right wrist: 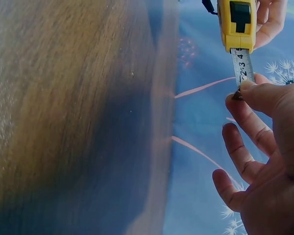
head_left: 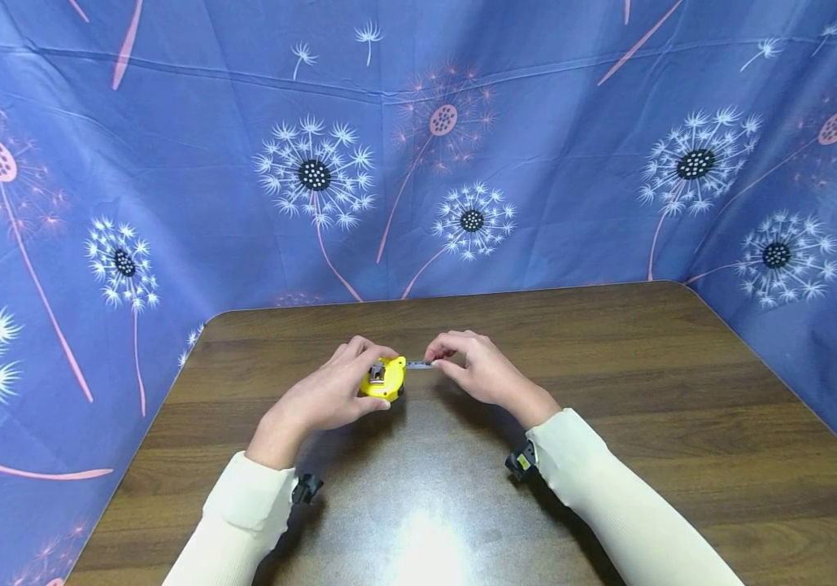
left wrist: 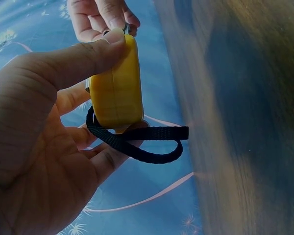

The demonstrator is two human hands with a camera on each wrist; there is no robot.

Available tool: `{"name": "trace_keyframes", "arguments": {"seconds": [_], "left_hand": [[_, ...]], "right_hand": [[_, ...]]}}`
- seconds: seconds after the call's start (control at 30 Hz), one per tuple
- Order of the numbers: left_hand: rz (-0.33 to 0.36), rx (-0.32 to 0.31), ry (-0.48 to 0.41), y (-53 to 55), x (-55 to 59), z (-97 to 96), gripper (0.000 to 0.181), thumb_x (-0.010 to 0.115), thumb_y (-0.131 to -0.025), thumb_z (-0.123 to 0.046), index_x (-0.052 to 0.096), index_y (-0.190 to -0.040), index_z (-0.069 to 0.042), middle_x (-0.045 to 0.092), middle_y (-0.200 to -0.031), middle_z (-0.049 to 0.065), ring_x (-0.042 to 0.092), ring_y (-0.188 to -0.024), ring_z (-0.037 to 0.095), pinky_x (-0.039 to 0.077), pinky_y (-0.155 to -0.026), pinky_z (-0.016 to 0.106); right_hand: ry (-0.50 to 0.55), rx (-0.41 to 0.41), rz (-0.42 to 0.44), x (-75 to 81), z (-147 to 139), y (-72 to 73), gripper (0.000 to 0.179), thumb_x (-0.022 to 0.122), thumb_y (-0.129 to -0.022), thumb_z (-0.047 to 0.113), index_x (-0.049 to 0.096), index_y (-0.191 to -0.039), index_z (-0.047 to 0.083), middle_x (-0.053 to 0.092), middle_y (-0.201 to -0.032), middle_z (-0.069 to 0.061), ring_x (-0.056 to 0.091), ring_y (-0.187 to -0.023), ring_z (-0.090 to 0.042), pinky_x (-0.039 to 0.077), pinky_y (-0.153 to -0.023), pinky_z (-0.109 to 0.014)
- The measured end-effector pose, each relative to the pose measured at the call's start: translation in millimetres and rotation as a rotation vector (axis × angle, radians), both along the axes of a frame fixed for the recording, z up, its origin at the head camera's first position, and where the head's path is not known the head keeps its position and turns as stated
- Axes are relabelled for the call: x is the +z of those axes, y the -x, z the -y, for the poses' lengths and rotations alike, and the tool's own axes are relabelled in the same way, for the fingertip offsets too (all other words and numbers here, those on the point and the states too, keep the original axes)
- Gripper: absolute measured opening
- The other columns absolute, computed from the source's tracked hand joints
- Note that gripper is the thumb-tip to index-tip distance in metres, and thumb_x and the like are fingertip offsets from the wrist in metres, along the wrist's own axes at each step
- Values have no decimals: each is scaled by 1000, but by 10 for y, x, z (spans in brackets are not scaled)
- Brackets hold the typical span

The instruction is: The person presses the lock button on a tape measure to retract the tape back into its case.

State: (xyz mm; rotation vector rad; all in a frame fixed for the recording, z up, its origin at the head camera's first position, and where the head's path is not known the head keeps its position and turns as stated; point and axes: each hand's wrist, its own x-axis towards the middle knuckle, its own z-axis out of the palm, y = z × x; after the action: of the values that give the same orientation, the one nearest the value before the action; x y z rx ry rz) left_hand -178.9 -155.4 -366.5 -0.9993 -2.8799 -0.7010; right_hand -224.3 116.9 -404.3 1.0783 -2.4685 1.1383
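A yellow tape measure (head_left: 387,381) is gripped in my left hand (head_left: 330,389), thumb on one side and fingers on the other. From its case a short length of white blade (right wrist: 241,63) with black numbers is drawn out. My right hand (head_left: 487,373) pinches the blade's end between thumb and forefinger, the other fingers loosely bent. In the left wrist view a black wrist strap (left wrist: 152,147) hangs in a loop from the case. A black slot-shaped panel (right wrist: 240,17) shows on the case's face in the right wrist view.
Both hands are over a brown wood-grain table (head_left: 608,350). Behind it hangs a blue cloth (head_left: 572,203) printed with dandelions. Small dark cameras are strapped at the left wrist (head_left: 307,488) and right wrist (head_left: 520,462), below pale sleeves (head_left: 608,496).
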Motion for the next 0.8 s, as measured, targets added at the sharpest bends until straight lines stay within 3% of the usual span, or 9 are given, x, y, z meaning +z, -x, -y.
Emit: {"name": "trace_keyframes", "arguments": {"seconds": [0.27, 0.6, 0.8], "left_hand": [[-2, -4, -6, 5, -9, -6, 64, 87, -86, -23, 56, -141, -15, 52, -125, 8, 50, -113, 24, 47, -97, 44], [-2, -10, -10, 15, -16, -20, 63, 87, -85, -22, 56, -140, -15, 52, -125, 9, 50, -114, 25, 47, -96, 44], [12, -14, -11, 17, -17, -33, 62, 86, -86, -23, 56, -140, -16, 52, -126, 9, 50, -115, 25, 47, -97, 44]], "right_hand": [[8, 3, 34, -17, 12, 9, 9, 74, -95, 7, 73, -100, 15, 73, -98, 1, 65, -95, -14, 52, -88, -45], [29, 13, 57, -10, 52, 5, 10, 73, -96, 5, 73, -100, 14, 73, -98, 2, 65, -94, -14, 53, -87, -51], [23, 3, 79, -15, 67, -1, 11, 74, -95, 4, 72, -100, 14, 72, -99, 5, 65, -95, -15, 53, -88, -47]]}}
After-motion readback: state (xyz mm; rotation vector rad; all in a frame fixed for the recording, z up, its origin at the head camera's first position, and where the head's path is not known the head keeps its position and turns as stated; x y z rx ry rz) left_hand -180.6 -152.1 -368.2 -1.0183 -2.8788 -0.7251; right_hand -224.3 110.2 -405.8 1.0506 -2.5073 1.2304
